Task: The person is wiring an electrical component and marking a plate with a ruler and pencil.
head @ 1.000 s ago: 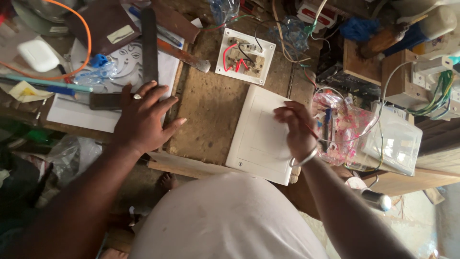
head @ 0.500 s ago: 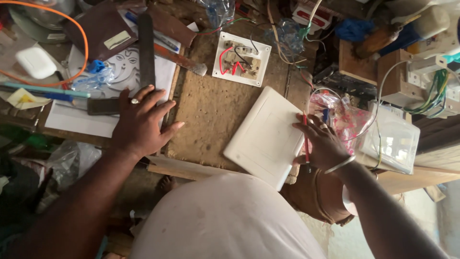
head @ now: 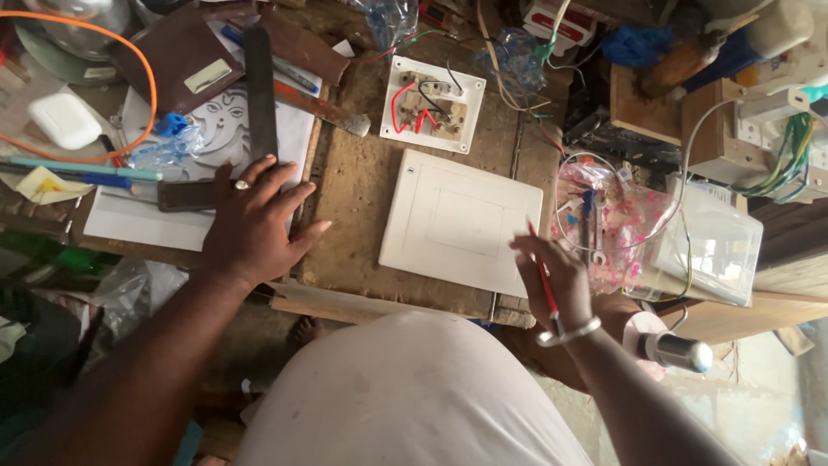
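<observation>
My left hand (head: 254, 220) rests flat, fingers spread, on a white sheet of paper (head: 147, 220) and the left side of the wooden workbench (head: 354, 216); it wears a ring. A dark flat file (head: 260, 91) lies just beyond its fingertips. My right hand (head: 556, 276) holds a thin red pencil (head: 542, 272) at the right edge of a white square plate (head: 461, 220) with faint pencil lines on it. A bangle circles the right wrist. Behind the plate lies a white switch box (head: 433, 103), back up, with red and black wires.
An orange cable (head: 151, 78), pens and a white soap-like block (head: 65, 119) crowd the left side. To the right stand a plastic bag of small parts (head: 608, 224), a clear plastic box (head: 716, 250), wooden blocks and wired sockets (head: 776, 129). A metal-handled tool (head: 677, 349) lies near the right forearm.
My right hand has moved off the white plate towards its right edge and now holds the red pencil. The plate has turned slightly. My left hand has stayed put.
</observation>
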